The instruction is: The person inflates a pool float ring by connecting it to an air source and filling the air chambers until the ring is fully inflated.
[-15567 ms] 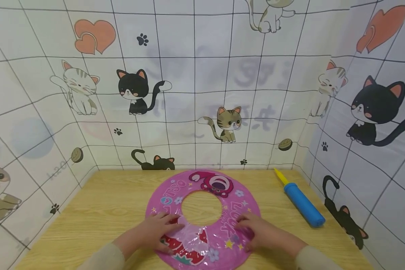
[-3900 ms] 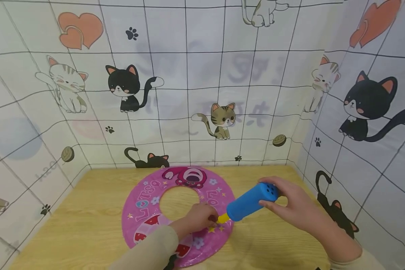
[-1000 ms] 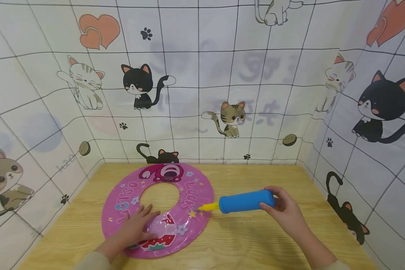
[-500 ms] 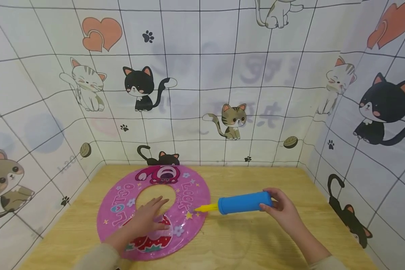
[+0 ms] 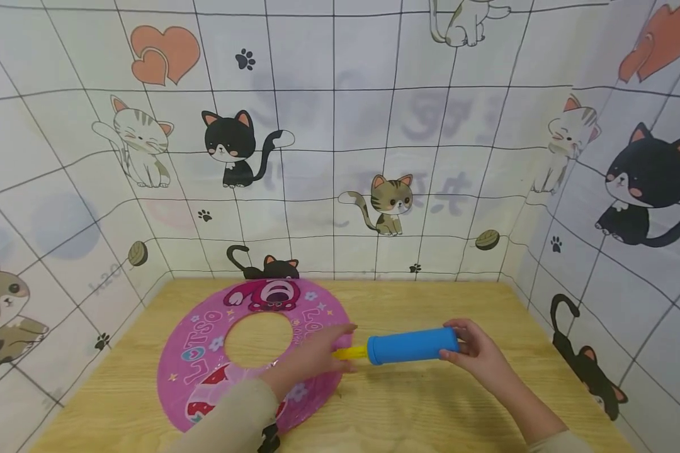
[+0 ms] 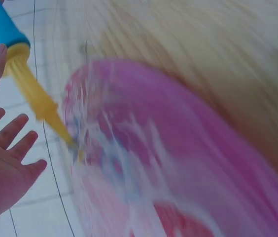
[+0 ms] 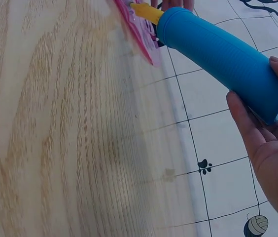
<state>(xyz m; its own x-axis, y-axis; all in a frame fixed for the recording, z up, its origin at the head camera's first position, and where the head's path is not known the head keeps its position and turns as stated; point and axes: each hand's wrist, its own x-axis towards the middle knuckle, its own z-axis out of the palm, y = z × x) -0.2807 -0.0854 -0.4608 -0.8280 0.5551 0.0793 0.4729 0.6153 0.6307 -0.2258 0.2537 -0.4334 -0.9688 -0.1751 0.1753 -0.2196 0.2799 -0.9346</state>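
The pink swim ring (image 5: 195, 343) is laid flat on the left part of the wooden table (image 5: 430, 402), near the back wall (image 5: 334, 126). It is probably laid flat so that it cannot roll away. Over the ring's right side, the left hand (image 5: 314, 352) is held with its fingers spread wide, close by the yellow tip (image 5: 359, 352). Nothing is gripped by it; a gap can be seen there in the left wrist view. The hand may be placed there so that the tip is in easy reach. The tip's thin end is brought right up to the ring, but whether it is pushed into a hole cannot be told. Next comes the blue pump (image 5: 410, 346), held up off the table and almost level, it seems so that its tip is pointed at the ring. Last, at the right, the pump's back end is pinched by the right hand (image 5: 478, 352), with thumb and fingers bent round it. That way, the front is likely left free.
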